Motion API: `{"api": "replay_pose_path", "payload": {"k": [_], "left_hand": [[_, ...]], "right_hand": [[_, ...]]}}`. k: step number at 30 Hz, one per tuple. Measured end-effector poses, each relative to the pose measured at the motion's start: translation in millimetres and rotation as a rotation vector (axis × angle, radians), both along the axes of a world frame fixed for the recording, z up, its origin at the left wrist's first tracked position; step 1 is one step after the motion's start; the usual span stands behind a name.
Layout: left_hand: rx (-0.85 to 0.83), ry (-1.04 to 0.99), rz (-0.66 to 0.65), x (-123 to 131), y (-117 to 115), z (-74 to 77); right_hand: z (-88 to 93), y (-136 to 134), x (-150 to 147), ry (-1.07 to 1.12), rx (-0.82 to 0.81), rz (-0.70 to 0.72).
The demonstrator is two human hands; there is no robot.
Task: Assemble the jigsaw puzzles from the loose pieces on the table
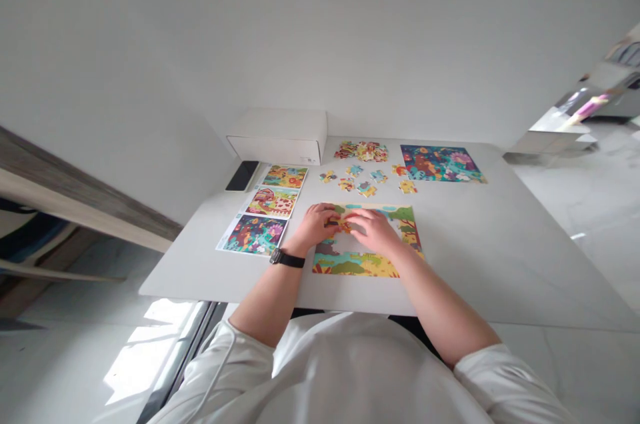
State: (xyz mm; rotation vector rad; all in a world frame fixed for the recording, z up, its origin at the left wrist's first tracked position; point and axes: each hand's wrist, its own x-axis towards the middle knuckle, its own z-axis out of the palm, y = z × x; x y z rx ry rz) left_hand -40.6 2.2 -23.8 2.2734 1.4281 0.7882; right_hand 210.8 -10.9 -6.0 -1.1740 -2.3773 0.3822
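Observation:
A partly assembled jigsaw puzzle (350, 269) with a green, yellow and blue animal scene lies in front of me, with a pale gap in its middle. My left hand (318, 227) is over its left side, fingers curled around a puzzle piece at the gap's upper edge. From the right, my right hand (376, 231) reaches in, thumb and forefinger closed on an orange-yellow puzzle piece (345, 226). The fingertips of both hands nearly meet there and partly hide the pieces. Beyond the hands lie several loose puzzle pieces (367, 189).
A pile of pieces (369, 151) lies at the back, beside a white box (280, 137). A dark-blue finished puzzle (440, 164) is at the back right. Three picture cards (271, 203) line the left, near a phone (243, 176). The white table (480, 251) meets a wall behind.

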Motion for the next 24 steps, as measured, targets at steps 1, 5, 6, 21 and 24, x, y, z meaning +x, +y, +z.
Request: {"api": "replay_pose_path", "payload": {"k": [1, 5, 6, 21, 24], "left_hand": [[0.005, -0.001, -0.004, 0.0, 0.0, -0.3], [0.040, -0.042, -0.004, 0.9, 1.0, -0.9], [0.053, -0.063, 0.009, 1.2, 1.4, -0.8], [0.089, -0.329, 0.306, -0.2, 6.0, 0.1], [0.060, -0.337, 0.290, -1.1, 5.9, 1.5]], "right_hand": [[8.7, 2.0, 6.4, 0.035, 0.004, -0.006], [45.0, 16.1, 48.4, 0.162, 0.014, -0.057], [50.3, 21.0, 61.8, 0.183, 0.002, -0.086], [-29.7, 53.2, 146.7, 0.444, -0.309, -0.665], [-27.3, 53.6, 143.5, 0.385, -0.256, -0.660]]}}
